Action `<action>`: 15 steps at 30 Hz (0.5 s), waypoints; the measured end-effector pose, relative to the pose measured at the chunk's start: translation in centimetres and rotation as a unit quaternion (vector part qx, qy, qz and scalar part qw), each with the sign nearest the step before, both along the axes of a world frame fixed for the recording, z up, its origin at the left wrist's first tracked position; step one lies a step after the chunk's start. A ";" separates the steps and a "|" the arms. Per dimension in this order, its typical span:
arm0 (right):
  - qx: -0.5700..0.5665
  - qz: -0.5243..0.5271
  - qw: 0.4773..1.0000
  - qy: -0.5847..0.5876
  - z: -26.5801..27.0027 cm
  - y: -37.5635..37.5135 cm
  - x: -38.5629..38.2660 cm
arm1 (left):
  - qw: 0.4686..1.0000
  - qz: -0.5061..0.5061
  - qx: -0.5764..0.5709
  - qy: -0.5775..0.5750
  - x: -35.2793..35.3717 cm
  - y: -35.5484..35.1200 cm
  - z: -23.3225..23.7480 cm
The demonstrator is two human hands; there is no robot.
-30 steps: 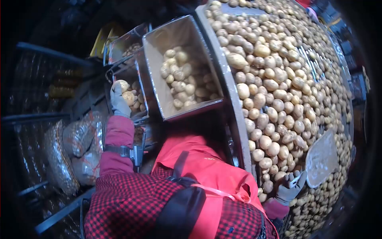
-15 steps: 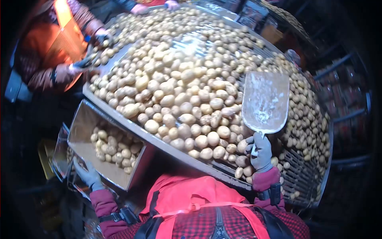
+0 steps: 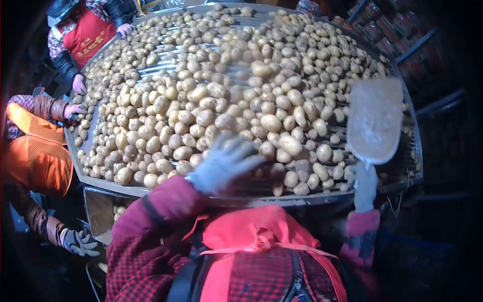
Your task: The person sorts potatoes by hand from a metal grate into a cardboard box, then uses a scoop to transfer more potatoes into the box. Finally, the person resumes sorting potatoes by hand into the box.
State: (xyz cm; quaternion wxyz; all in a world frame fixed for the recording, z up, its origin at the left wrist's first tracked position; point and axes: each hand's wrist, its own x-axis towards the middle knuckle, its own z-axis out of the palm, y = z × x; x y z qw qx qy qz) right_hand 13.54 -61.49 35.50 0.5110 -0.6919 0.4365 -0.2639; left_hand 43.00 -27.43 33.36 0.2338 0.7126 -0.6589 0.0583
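Many pale potatoes (image 3: 201,118) are heaped on a large slatted table (image 3: 241,202). My gloved left hand (image 3: 225,164) is over the heap's near edge, slightly blurred, fingers spread and holding nothing. At the right, my gloved right hand (image 3: 364,189) is closed round the handle of a wide, flat scoop (image 3: 375,121). The scoop's pale, scuffed blade points away from me above the right side of the table, and no potatoes lie on it.
At the left, a co-worker in an orange vest (image 3: 43,151) has one hand by the table's edge and a gloved hand (image 3: 79,242) lower down. Another in a red apron (image 3: 90,40) stands behind. An open box (image 3: 99,209) holds potatoes below the table's left edge.
My left hand has left the box and moved up and right over the potatoes. My right hand and the scoop have shifted right. The view has turned, showing the red-aproned co-worker.
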 end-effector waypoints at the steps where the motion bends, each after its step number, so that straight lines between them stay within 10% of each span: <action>1: 0.005 -0.021 0.999 -0.040 0.1 0.0 -0.7 | 0.998 -0.029 0.016 -0.060 -0.1 -1.4 -1.5; 15: -0.043 -0.079 0.974 0.209 3.9 -8.9 -11.3 | 0.941 0.320 0.087 -0.073 17.5 -2.5 -5.7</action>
